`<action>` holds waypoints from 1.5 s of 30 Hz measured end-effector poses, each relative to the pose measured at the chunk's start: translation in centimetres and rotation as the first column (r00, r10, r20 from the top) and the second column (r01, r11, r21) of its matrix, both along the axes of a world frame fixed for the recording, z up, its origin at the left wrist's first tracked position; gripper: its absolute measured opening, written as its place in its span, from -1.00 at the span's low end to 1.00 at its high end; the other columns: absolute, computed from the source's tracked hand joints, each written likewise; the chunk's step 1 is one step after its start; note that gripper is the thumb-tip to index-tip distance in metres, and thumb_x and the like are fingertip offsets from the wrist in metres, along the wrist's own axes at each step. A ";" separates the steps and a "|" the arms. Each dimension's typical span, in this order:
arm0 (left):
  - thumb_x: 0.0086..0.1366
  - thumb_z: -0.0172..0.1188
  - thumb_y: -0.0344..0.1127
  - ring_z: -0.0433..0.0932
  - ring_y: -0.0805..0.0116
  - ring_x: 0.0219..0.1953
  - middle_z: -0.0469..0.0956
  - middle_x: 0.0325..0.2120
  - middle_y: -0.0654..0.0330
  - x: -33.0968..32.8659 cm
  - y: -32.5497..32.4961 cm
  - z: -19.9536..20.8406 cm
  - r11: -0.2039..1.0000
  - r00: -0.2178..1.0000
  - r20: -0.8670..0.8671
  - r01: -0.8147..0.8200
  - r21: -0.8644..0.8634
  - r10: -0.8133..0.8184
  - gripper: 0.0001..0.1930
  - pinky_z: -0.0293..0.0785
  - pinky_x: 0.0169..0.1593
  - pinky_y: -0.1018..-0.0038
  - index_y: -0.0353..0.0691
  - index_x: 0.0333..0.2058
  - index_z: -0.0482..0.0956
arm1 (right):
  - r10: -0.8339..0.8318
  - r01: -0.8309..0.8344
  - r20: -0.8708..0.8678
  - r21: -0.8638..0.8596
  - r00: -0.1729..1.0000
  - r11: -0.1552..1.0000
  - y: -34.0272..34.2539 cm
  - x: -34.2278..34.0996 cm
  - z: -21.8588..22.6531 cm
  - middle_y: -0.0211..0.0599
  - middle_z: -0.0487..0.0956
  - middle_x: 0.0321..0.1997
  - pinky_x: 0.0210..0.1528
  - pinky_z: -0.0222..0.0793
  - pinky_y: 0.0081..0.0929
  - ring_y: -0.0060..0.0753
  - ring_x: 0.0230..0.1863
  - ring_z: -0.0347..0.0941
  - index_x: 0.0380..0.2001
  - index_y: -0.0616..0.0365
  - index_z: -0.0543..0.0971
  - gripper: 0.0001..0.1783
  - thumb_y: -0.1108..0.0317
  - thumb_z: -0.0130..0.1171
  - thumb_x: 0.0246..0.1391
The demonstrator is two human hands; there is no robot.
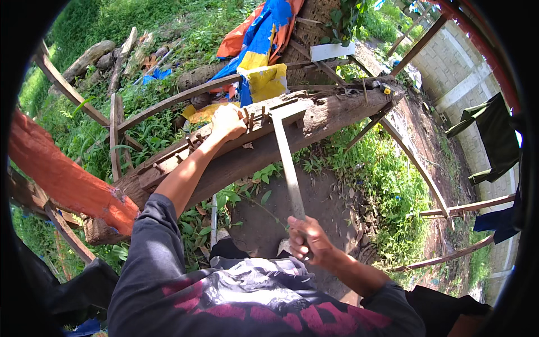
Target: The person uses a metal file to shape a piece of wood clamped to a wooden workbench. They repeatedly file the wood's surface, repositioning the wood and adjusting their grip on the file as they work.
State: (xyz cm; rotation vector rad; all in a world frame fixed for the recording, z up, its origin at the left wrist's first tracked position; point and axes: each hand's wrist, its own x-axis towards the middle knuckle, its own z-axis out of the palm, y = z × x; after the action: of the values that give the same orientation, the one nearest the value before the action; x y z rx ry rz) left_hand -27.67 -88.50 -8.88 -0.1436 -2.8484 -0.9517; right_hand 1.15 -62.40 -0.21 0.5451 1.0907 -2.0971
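A thick weathered log [337, 115] lies crosswise in front of me, with a narrow wooden strip [168, 163] along its top. Several short upright pegs [251, 119] stand in a row on it. My left hand [227, 122] is closed at the log beside these pegs; whatever its fingers grip is hidden. Lower right of it, my right hand [310, 240] wraps round the near end of a long, straight, pale-handled tool [287, 163]. Its far end meets a block-like piece [292, 112] on the log, and I cannot tell whether the two are joined.
Orange cloth [73, 171] hangs at the left. Blue, orange and yellow tarpaulin [264, 50] drapes by a tree trunk [314, 33] behind the log. Curved wooden poles [412, 157] frame the space. Dark cloths [488, 135] hang near a block wall [449, 67]. A small yellow item [386, 90] rests on the log's right end.
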 end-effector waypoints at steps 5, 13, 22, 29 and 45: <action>0.01 0.26 -0.04 0.65 0.03 -0.47 0.62 -0.58 -0.03 2.7 -0.4 3.4 0.991 0.999 0.034 0.032 -0.130 -0.028 -0.70 0.58 -0.28 0.22 -0.18 -0.58 0.69 | -0.222 0.219 0.095 0.039 0.970 0.975 -14.3 2.1 -3.9 -0.42 0.30 -0.73 -0.79 0.18 -0.44 -0.52 -0.84 0.19 -0.51 0.04 0.33 -0.67 0.25 0.25 0.21; -0.26 0.55 0.30 0.53 -0.06 -0.17 0.53 -0.30 -0.11 4.2 1.0 4.1 0.949 0.968 0.004 0.246 -0.195 -0.250 -0.10 0.46 -0.05 0.13 -0.46 -0.19 0.51 | -0.428 0.395 0.143 0.208 0.893 0.895 -28.4 -1.6 -11.3 -0.35 0.44 -0.70 -0.74 0.17 -0.49 -0.49 -0.79 0.27 -0.58 0.15 0.53 -0.76 0.31 0.21 0.12; -0.11 0.49 -0.13 0.44 0.02 -0.20 0.42 -0.30 -0.05 4.7 1.0 3.1 0.953 0.954 -0.108 0.263 -0.151 -0.281 -0.49 0.42 -0.13 0.20 -0.36 -0.30 0.49 | -0.419 0.439 -0.139 0.392 0.897 0.809 -36.9 -2.3 -13.8 -0.26 0.62 -0.40 -0.41 0.43 -0.37 -0.37 -0.44 0.54 -0.33 0.17 0.57 -0.77 0.21 0.19 0.21; -0.08 0.48 -0.11 0.48 -0.01 -0.21 0.46 -0.32 -0.04 4.0 1.3 1.7 0.960 0.954 -0.137 0.253 -0.118 -0.268 -0.55 0.44 -0.13 0.17 -0.34 -0.35 0.55 | -0.357 0.379 -0.127 0.302 0.926 0.875 -38.1 -2.0 -15.7 -0.24 0.61 -0.40 -0.40 0.48 -0.32 -0.28 -0.45 0.55 -0.32 0.16 0.58 -0.78 0.22 0.15 0.18; -0.04 0.19 -0.41 0.70 0.01 -0.36 0.67 -0.45 -0.09 -0.6 -1.7 3.1 0.964 0.971 0.025 0.239 -0.115 -0.238 -0.76 0.61 -0.16 0.28 -0.24 -0.37 0.76 | -0.143 0.145 -0.218 -0.008 0.965 0.989 -24.8 0.7 -2.8 -0.34 0.53 -0.51 -0.49 0.44 -0.49 -0.52 -0.56 0.48 -0.34 0.21 0.55 -0.67 0.12 0.28 0.24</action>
State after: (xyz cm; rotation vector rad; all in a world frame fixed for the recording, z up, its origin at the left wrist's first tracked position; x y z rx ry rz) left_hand -28.23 -90.24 -5.76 -0.5060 -2.9449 -0.8246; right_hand 1.82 -87.17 -2.98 0.4154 1.2139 -2.3232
